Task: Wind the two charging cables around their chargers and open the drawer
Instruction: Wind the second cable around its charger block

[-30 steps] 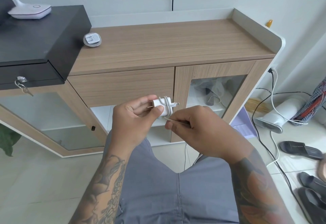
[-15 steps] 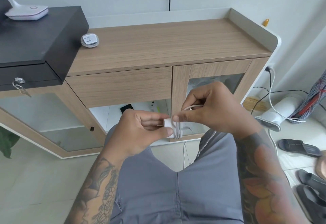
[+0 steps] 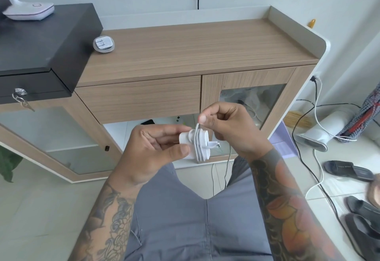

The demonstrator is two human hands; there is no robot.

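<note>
Over the lap, in front of the cabinet: both hands work one white charger [image 3: 200, 145].
Left hand [image 3: 150, 149]: fingers and thumb curled round the plug end of the charger, gripping it.
Right hand [image 3: 230, 127]: thumb and forefinger pinch the white cable [image 3: 197, 128] just above the charger; the other fingers are curled.
Cable: several turns already lie side by side around the charger body; a loose stretch hangs down between the knees toward the floor.
Second charger [image 3: 103, 43]: on the wooden cabinet top [image 3: 195, 49], at its left end, just beside the black box [image 3: 41, 40], prongs up, with cable wrapped round it.
Drawer [image 3: 139, 100]: closed, flush under the cabinet top.
Open shelf below the drawer: a dark object [image 3: 148, 121] and some small bits, too small to tell.
Glass-door compartment on the right [image 3: 250, 100]: cloth-like things and a cable behind the pane, blurred.
Black box: a white lamp base [image 3: 30, 11] stands on it; keys [image 3: 21, 100] hang from its lock.
</note>
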